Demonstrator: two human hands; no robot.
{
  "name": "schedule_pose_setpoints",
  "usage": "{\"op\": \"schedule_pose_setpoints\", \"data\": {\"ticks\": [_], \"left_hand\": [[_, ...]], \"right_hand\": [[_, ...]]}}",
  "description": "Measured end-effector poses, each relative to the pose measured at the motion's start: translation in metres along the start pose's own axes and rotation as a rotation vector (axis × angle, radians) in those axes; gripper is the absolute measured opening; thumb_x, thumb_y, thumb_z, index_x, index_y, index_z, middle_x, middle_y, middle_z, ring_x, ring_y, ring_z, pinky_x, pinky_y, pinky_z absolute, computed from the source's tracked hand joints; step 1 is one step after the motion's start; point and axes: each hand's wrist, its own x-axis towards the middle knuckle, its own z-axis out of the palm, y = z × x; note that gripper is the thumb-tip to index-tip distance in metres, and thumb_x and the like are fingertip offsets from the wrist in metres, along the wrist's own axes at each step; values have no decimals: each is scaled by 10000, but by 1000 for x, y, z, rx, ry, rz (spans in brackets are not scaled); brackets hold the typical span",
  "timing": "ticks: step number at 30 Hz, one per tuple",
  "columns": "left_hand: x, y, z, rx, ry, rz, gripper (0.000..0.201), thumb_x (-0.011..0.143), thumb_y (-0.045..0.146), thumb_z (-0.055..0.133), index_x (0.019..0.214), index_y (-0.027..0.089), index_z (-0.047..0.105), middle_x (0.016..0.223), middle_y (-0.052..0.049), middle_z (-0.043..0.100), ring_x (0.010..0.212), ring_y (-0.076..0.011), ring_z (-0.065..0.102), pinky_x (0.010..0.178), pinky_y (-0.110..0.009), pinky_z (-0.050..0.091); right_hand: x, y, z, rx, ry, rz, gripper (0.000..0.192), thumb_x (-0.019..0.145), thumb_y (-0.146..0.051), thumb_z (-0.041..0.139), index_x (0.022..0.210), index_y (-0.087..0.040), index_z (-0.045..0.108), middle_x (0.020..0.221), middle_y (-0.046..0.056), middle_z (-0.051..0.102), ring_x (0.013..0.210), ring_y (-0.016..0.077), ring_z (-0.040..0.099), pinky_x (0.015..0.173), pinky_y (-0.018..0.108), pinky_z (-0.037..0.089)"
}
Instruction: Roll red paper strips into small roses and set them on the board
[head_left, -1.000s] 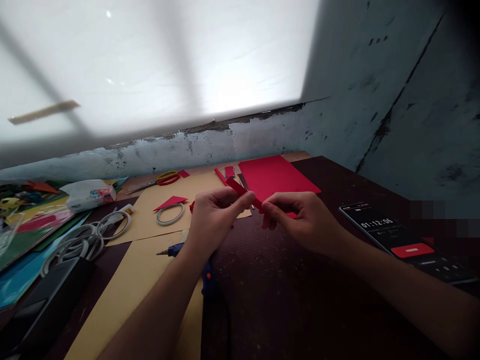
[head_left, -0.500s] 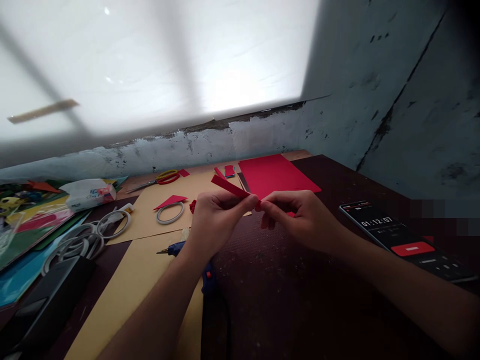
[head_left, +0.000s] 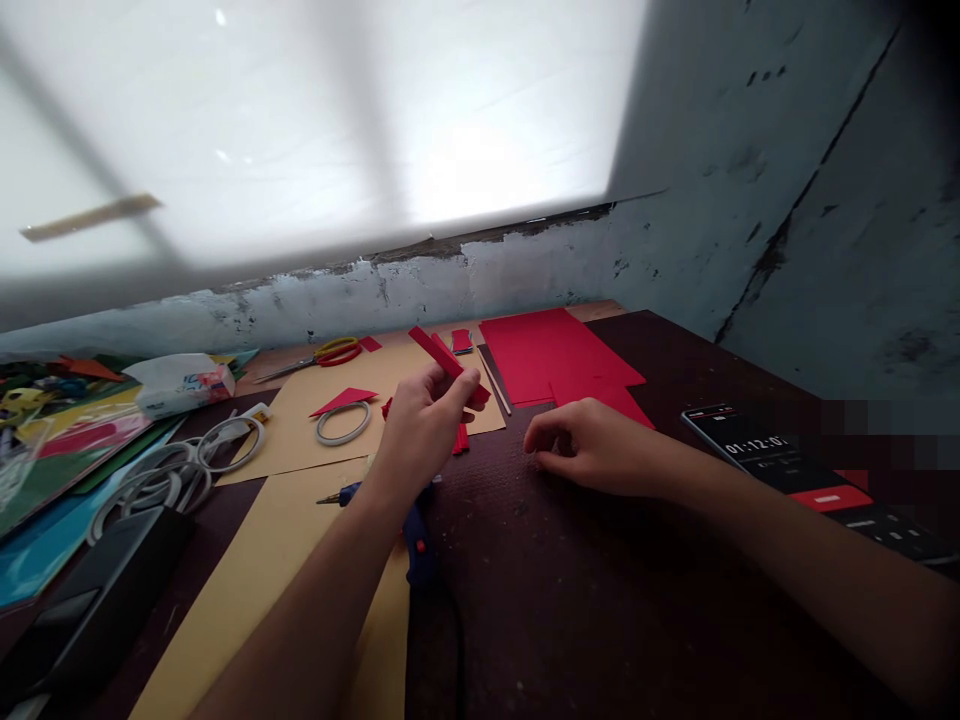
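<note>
At the far left of the desk (head_left: 570, 610) I see a white tissue packet (head_left: 169, 390) on layered coloured sheets, with a long black box (head_left: 97, 610) nearer and pale rings (head_left: 180, 495) heaped between them. To the right, scissors (head_left: 337, 352) with yellow and red handles lie towards the far edge, and a red paper triangle (head_left: 346, 402) sits against the far side of a flat, pale ring (head_left: 343, 440) on a tan sheet (head_left: 292, 395). The left hand (head_left: 424, 415) comes next, its grip closed on a red strip (head_left: 433, 350), pinched between thumb and fingers above the desk, the strip's free end slanting up and away to the far left. Below that hand lies a blue tool (head_left: 420, 555) with a metal tip, partly hidden by the forearm. A thin stick (head_left: 495, 383) lies beyond, left of the big red sheets (head_left: 547, 345). Near those sheets the right hand (head_left: 585, 450) hovers low, its grip loosely curled, thumb and forefinger apart. Farthest right, a phone (head_left: 780, 465) shows a timer, partly behind the right forearm
</note>
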Motion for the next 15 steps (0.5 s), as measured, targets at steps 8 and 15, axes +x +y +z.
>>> {"op": "schedule_pose_setpoints", "data": {"ticks": [8,15], "left_hand": [[-2,1,-2,161,-53,20,320,928,458,603,909,156,709,847,-66,743,817,-208,701,688,-303,534],[-3,4,0,299,-43,49,289,927,430,606,896,168,726,819,-40,756,776,-188,691,660,-292,480]], "right_hand": [[-4,-7,1,-164,8,-7,197,838,-188,587,912,-230,764,812,25,743,711,163,649,631,273,459],[-5,-3,4,-190,28,-7,211,848,-195,564,941,-251,745,840,0,745,742,164,655,645,272,455]]}}
